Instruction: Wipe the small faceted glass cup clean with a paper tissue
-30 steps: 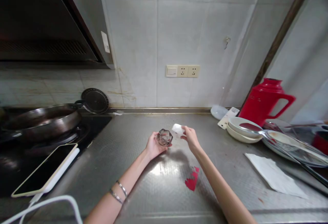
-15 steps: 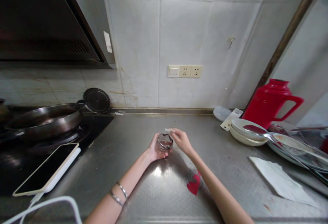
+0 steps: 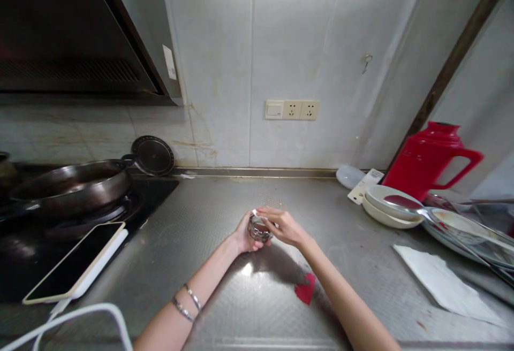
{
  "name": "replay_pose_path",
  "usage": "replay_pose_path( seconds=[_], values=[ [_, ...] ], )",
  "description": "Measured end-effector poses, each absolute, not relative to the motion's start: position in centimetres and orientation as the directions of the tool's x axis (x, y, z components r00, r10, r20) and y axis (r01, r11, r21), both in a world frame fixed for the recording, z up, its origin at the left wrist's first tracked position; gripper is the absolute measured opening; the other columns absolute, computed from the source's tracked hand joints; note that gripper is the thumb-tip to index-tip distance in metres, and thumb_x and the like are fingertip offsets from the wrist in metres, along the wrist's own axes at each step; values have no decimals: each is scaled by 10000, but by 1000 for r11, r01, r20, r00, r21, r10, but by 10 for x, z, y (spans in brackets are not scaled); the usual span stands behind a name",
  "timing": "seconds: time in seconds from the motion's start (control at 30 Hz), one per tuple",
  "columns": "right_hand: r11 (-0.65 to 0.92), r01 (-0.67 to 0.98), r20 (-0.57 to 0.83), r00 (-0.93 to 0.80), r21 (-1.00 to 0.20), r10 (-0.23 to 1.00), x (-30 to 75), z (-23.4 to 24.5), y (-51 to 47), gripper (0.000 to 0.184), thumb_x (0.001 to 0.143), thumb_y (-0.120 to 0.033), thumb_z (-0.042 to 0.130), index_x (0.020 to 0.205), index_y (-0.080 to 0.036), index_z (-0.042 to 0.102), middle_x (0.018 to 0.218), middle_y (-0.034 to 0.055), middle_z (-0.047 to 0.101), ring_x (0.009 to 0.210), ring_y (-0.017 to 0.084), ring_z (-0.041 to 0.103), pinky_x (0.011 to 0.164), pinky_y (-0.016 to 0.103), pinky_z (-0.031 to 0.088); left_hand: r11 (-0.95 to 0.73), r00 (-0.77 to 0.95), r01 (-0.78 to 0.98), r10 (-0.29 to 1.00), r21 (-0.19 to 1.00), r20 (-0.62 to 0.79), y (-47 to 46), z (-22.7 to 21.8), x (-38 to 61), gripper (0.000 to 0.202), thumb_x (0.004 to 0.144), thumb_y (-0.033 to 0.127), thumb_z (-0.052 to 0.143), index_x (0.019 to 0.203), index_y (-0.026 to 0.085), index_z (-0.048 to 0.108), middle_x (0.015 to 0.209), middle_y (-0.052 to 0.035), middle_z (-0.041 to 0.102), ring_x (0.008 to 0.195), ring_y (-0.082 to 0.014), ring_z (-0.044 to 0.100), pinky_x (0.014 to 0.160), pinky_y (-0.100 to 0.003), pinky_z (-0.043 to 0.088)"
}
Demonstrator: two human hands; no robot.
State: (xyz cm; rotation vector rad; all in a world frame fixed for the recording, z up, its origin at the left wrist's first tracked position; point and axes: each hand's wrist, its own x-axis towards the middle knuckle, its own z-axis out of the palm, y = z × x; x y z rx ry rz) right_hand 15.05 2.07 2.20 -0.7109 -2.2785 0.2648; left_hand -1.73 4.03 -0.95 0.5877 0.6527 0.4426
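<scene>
My left hand (image 3: pixel 243 235) is wrapped round a small faceted clear glass (image 3: pixel 257 228), held just above the steel counter (image 3: pixel 209 222) at its middle. My right hand (image 3: pixel 283 224) reaches over the glass's rim from the right, fingers curled down into its mouth. A bit of white tissue (image 3: pixel 254 213) shows at the rim under those fingers; most of it is hidden. A red stain (image 3: pixel 305 292) lies on the counter under my right forearm.
A dark pan (image 3: pixel 68 185) sits on the stove at left, with a phone (image 3: pixel 74 261) on a white pad and a white cable (image 3: pixel 76 319) in front. At right are stacked white plates (image 3: pixel 387 205), a red jug (image 3: pixel 431 158) and a white napkin (image 3: pixel 441 284).
My right hand has carried the white tissue leftward from beside the glass and down into its mouth. My left hand has kept hold of the glass, lowering it slightly.
</scene>
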Motion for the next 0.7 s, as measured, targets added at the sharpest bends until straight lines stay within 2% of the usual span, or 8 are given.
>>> replay_pose_path(
  seconds=[0.07, 0.17, 0.4, 0.53, 0.7],
  values=[
    [817, 430, 585, -571, -385, 576, 156, 23, 20, 340, 948, -268, 391, 1191, -205, 621, 1242, 98, 611, 1175, 211, 557, 1023, 407, 429, 726, 714, -127, 540, 676, -446, 42, -7, -18, 718, 777, 676, 245, 787, 80, 645, 560, -171, 642, 267, -145, 414, 279, -203, 157],
    [797, 439, 570, -557, -415, 604, 161, 25, 19, 337, 947, -280, 390, 1141, -204, 655, 1219, 99, 625, 1137, 215, 586, 981, 393, 465, 718, 722, -123, 538, 685, -434, 42, -4, -18, 730, 759, 674, 276, 833, 51, 649, 560, -163, 641, 272, -136, 419, 274, -210, 162],
    [763, 468, 565, -514, -445, 645, 164, 27, 16, 326, 938, -268, 399, 1092, -211, 681, 1182, 97, 647, 1108, 221, 607, 945, 396, 486, 693, 654, -263, 639, 671, -404, 34, -2, -12, 683, 770, 650, 283, 773, 76, 652, 548, -162, 640, 271, -128, 427, 261, -205, 183],
    [765, 471, 582, -500, -440, 642, 164, 26, 15, 309, 930, -258, 416, 1083, -229, 682, 1174, 83, 654, 1100, 219, 612, 941, 404, 488, 683, 619, -378, 689, 625, -378, 32, -2, -9, 637, 774, 625, 301, 716, 91, 642, 550, -171, 642, 278, -144, 449, 259, -207, 208],
    [764, 478, 603, -477, -433, 640, 165, 26, 13, 308, 929, -259, 418, 1064, -212, 691, 1140, 97, 670, 1078, 226, 625, 925, 384, 496, 668, 591, -509, 730, 543, -344, 32, -7, -7, 617, 786, 599, 339, 738, 68, 650, 559, -161, 641, 339, -171, 516, 261, -205, 244]
  ],
)
